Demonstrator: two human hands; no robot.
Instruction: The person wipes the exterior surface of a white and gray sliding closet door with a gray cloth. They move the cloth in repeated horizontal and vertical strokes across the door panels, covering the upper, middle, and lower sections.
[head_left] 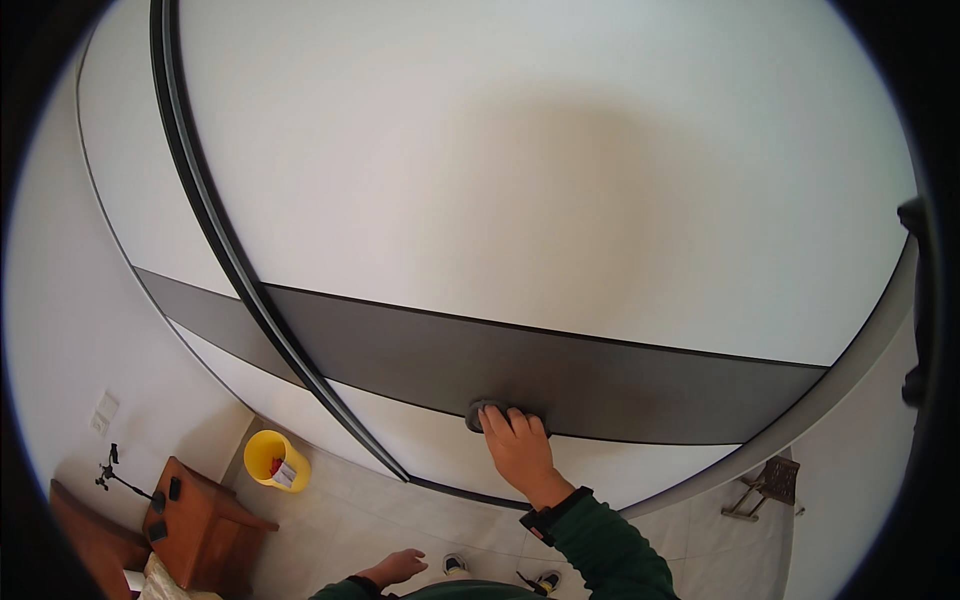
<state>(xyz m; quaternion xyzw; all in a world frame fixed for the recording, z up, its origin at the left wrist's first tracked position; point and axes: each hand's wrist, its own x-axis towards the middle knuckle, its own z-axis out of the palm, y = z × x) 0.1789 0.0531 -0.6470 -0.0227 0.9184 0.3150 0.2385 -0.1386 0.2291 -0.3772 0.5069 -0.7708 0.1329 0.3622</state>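
Observation:
Before me stands a large wardrobe with white sliding doors (350, 180) and a grey band (600, 375) running across them. My right hand (518, 445) is closed over a dark grey rounded pad (474, 416), pressed against the lower edge of that band. The fingers cover most of the pad, so its exact kind is hidden. A dark band circles the right wrist, below a green sleeve. My left hand (400, 567) hangs low near the bottom edge, with nothing visible in it and its fingers loosely extended. It touches nothing that shows.
A black and silver upright profile (222, 245) edges the door at left. On the tiled floor (400, 525) stand a yellow bin (256, 452) with some waste inside and a wooden nightstand (205, 515) carrying small dark items. A folding stool (770, 485) leans at right. My shoes (456, 564) show below.

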